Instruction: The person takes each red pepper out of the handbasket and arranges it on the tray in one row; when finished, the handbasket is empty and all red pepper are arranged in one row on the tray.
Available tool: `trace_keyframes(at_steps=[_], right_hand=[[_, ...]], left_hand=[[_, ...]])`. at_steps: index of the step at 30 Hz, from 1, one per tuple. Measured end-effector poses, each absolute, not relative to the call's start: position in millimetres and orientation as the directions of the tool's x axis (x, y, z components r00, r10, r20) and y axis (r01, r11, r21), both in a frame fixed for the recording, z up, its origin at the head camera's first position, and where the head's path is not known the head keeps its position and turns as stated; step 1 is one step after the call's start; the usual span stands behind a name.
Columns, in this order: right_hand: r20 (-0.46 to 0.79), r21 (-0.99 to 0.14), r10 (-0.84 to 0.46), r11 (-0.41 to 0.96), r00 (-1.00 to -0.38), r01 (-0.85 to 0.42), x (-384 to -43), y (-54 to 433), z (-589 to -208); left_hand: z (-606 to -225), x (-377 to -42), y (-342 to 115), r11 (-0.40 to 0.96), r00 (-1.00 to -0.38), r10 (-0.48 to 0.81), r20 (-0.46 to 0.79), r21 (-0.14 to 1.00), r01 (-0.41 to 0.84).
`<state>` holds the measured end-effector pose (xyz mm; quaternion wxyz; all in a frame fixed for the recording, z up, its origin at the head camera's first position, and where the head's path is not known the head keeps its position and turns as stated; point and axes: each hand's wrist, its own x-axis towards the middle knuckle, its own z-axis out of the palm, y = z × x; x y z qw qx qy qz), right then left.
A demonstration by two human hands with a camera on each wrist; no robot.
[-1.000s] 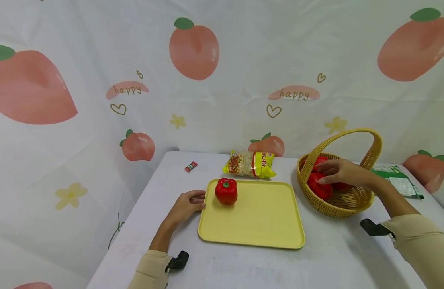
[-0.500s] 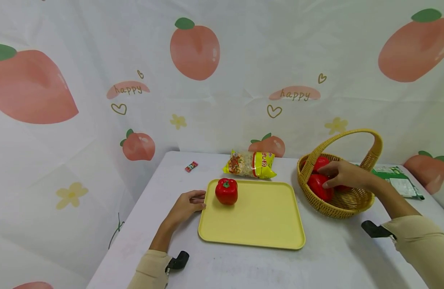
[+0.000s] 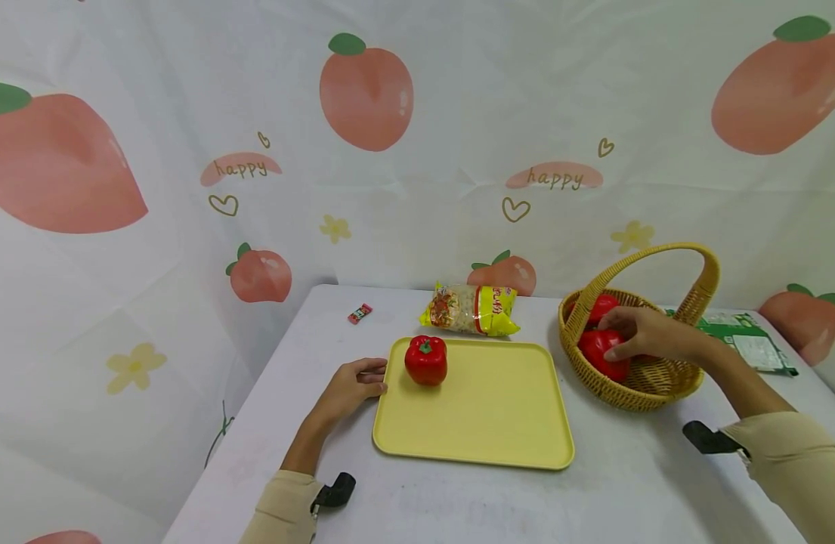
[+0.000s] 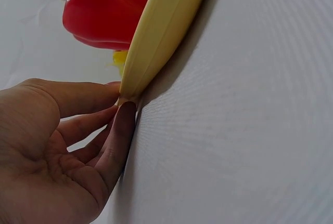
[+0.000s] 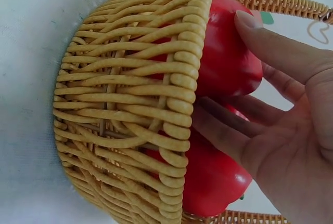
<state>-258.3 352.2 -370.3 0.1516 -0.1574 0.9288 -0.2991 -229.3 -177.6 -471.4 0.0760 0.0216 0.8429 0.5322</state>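
Slick red pepper in the basket, thumb and fingers around it

The glossy red bell pepper with rounded lobes (image 3: pixel 599 353) sits inside the basket, at its left front, rising above the rim. The right hand (image 3: pixel 647 332) has its grip clamped on this pepper: the thumb lies on one side, and the fingers reach down between it and a neighbouring red pepper. It looks light and firm-walled, probably stiff enough for a moderate squeeze, yet the shiny skin may well be slippery. Its broad flanks seem the best hold, with fingertips set low under the bulge; pinching only the crown would be less sure. Whether it is real or a plastic model I cannot tell.

The round basket of woven tan wicker with an arched handle (image 3: pixel 614 393) also holds a second red bell pepper (image 3: pixel 603 304) behind the first, and a patch of red shows beneath the hand.

The rectangular pale yellow tray with a raised rim (image 3: pixel 485 412) carries one upright red bell pepper with a green stem (image 3: pixel 426 364) at its left rear. The left hand (image 3: pixel 349 391) has its grip together on the tray's left rim, thumb and fingertips pinching the edge. Both containers rest on the white surface (image 3: pixel 485 506).
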Motion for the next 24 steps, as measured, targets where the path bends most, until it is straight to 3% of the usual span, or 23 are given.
trace_keyframes(at_steps=[24], right_hand=[[-0.236,-0.687,-0.388,0.715,-0.891,-0.129,-249.0,359.1,-368.9]], left_hand=[[-470.2,-228.6,-177.5,0.412,-0.988,0.132,-0.084,0.911,-0.022]])
